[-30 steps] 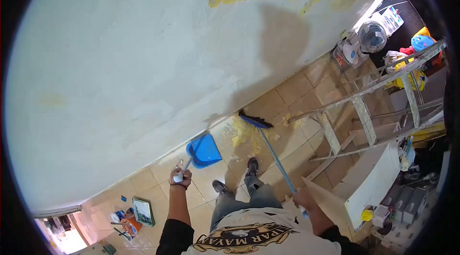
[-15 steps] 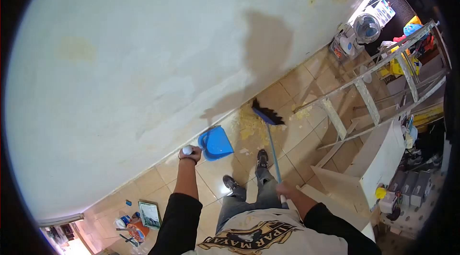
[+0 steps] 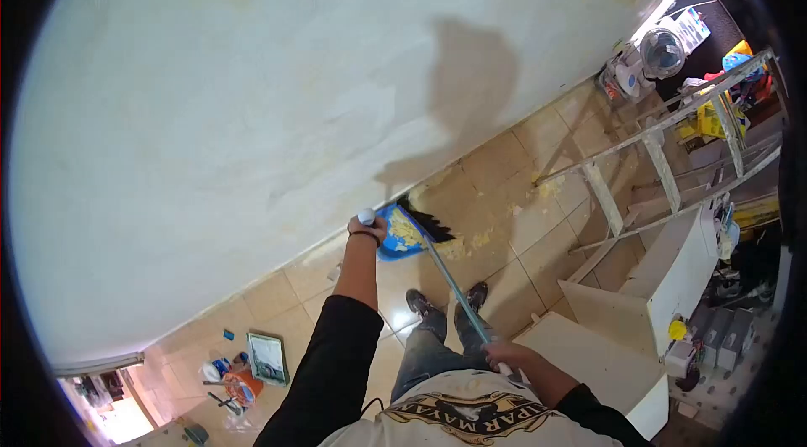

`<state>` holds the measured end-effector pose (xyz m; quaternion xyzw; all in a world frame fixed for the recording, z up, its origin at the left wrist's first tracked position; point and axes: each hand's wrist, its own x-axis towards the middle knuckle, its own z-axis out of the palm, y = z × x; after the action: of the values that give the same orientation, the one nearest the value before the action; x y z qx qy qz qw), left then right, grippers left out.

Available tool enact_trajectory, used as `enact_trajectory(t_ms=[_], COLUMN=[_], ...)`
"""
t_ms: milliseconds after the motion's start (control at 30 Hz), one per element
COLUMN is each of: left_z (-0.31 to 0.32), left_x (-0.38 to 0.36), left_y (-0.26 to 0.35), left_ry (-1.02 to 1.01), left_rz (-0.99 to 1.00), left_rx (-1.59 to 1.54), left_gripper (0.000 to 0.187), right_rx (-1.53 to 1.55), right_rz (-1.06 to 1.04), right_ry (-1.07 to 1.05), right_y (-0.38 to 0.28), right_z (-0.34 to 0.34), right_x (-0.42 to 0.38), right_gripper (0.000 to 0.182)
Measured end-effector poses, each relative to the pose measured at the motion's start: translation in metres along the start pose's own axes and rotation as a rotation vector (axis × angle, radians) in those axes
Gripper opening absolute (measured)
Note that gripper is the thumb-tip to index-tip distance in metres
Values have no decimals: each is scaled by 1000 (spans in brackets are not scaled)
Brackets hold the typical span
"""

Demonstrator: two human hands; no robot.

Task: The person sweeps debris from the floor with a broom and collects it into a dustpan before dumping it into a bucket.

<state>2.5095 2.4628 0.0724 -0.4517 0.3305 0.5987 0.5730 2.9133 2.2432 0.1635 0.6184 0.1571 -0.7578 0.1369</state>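
Observation:
My left hand (image 3: 367,229) is closed around the handle of the blue dustpan (image 3: 402,231), which rests on the tiled floor beside the wall. Yellow flakes lie in the pan. The fingers of my right hand (image 3: 508,354) are wrapped round the pole of the broom (image 3: 451,279). The broom's dark bristles are at the pan's right edge. A few more yellowish flakes (image 3: 481,239) are scattered on the tiles to the right of the bristles.
A paint-spattered ladder (image 3: 656,165) stands at the right, near a white cabinet (image 3: 672,279). By the far wall is a clear round container (image 3: 662,52). At the lower left are a paint tray (image 3: 267,359) and an orange bucket (image 3: 244,388).
The broom head has moved left, toward me, up to the dustpan. Yellow flakes now fill part of the pan, which held almost none before. The camera view has shifted slightly.

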Motion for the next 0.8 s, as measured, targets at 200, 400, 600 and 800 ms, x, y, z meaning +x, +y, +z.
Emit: enact_trajectory(t_ms=[200,400,600,800], left_z=[-3,-44,-84,-129], left_x=[-2,-7,-81,-69], left_y=[-7,30,-1,14], left_ry=[-45,-162,-153,-78], left_rz=[26,-55,-7,-224], left_rx=[26,-63,72,10], left_gripper=[21,22,14,20], right_rx=[198,118,7,-144], right_rz=[-45,-177,-228,-194], right_ry=[-156,-11,435,810], right_y=[15,24,50,50], right_z=[-14,-47,-89,-151], right_x=[-19,-129,-165,-130], right_gripper=[14,20,20,26])
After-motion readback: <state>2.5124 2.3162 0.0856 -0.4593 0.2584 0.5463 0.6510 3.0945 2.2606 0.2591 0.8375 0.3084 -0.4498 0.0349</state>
